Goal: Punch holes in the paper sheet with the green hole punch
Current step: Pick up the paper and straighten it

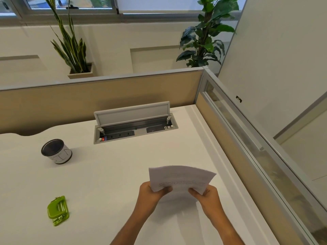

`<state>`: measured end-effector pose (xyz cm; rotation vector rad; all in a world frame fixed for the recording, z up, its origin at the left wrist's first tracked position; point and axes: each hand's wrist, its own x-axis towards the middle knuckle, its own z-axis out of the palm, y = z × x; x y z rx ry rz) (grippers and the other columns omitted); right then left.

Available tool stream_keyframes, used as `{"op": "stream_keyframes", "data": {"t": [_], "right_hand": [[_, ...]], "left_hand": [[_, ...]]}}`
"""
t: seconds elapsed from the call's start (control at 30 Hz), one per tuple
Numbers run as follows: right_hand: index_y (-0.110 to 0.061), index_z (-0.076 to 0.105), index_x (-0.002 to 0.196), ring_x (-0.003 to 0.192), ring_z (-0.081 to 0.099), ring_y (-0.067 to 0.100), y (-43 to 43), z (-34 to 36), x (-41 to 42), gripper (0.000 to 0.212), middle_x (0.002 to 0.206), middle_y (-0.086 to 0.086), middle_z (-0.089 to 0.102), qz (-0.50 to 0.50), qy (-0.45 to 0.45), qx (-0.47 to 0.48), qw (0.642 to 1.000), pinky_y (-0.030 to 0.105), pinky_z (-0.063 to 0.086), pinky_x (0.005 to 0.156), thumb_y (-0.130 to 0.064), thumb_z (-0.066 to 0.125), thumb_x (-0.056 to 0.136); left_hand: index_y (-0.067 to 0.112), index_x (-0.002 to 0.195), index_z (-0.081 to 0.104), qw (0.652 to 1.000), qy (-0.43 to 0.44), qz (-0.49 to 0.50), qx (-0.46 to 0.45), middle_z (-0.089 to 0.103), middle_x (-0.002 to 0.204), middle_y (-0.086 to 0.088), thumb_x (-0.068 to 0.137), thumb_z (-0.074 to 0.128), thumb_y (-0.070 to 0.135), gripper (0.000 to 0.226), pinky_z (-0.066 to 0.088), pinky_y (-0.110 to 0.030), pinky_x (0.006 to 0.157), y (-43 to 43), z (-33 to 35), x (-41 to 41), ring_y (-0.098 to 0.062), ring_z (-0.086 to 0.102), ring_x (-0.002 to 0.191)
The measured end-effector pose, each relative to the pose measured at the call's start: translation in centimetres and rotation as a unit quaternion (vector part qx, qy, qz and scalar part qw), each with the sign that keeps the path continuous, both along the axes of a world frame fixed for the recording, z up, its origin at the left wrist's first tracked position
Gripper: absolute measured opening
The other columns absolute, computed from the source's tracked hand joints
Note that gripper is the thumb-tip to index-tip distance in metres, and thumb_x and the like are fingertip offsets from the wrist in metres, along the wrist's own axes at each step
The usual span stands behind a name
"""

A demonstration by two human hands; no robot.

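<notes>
A white paper sheet (180, 176) with faint printed lines is held up above the white desk (106, 174), bowed slightly. My left hand (150, 193) pinches its near left edge and my right hand (207, 195) pinches its near right edge. The green hole punch (58, 210) lies on the desk far to the left of both hands, untouched.
A round black pen cup (56, 150) with a white wrap stands at the left. An open cable box (135, 125) with sockets sits in the desk's far middle. Beige partition panels (106, 92) border the desk at the back and right. Potted plants stand beyond.
</notes>
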<state>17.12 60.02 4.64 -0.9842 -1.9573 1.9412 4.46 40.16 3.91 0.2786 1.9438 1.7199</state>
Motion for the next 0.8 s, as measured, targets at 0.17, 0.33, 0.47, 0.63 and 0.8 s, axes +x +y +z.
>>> {"op": "stream_keyframes", "data": {"t": [0.17,0.33,0.47,0.63,0.8], "right_hand": [[-0.03,0.086,0.11,0.1,0.081,0.013,0.9,1.5,-0.4,0.026,0.107,-0.001,0.085,0.042,0.049,0.038,0.997,0.018,0.061,0.083,-0.009,0.078,0.096],[-0.029,0.084,0.1,0.093,0.077,0.009,3.5,4.7,-0.9,0.032,0.097,-0.012,0.082,0.127,0.028,0.287,0.949,0.018,0.057,0.079,0.001,0.072,0.098],[-0.031,0.082,0.103,0.082,0.068,0.001,4.3,7.4,-1.5,0.033,0.096,-0.019,0.081,0.174,-0.046,0.48,0.858,0.013,0.05,0.07,-0.002,0.069,0.095],[-0.03,0.082,0.104,0.082,0.073,0.013,3.0,9.4,-2.8,0.025,0.097,-0.013,0.082,0.206,-0.062,0.544,0.811,0.028,0.055,0.073,-0.01,0.068,0.098],[-0.036,0.078,0.095,0.078,0.072,0.009,4.4,10.0,-1.4,0.014,0.088,-0.019,0.079,0.161,-0.074,0.508,0.843,0.033,0.058,0.069,-0.022,0.076,0.094]], "left_hand": [[0.045,0.108,0.084,0.999,0.0,0.029,0.025,0.086,0.113,0.007,0.063,0.101,0.053,0.048,0.066,-0.025,0.084,-0.9,0.7,-1.3,-0.017,0.082,0.106],[0.041,0.147,0.056,0.988,0.15,0.042,0.003,0.072,0.139,0.022,0.069,0.102,0.037,0.091,0.051,-0.026,0.105,-3.8,3.8,-5.0,-0.002,0.066,0.128],[0.042,0.144,0.061,0.94,0.318,-0.068,-0.102,0.07,0.134,0.031,0.078,0.095,0.041,0.074,0.048,-0.027,0.108,-3.3,6.8,-6.1,0.001,0.063,0.128],[0.028,0.103,0.087,0.917,0.377,-0.104,-0.076,0.083,0.101,0.02,0.089,0.087,0.026,0.014,0.059,-0.028,0.082,-1.1,7.6,-5.2,0.0,0.074,0.094],[0.022,0.091,0.088,0.965,0.256,-0.049,-0.011,0.084,0.086,0.009,0.092,0.079,0.014,0.012,0.057,-0.022,0.069,-0.9,7.1,-4.9,-0.015,0.079,0.08]]}}
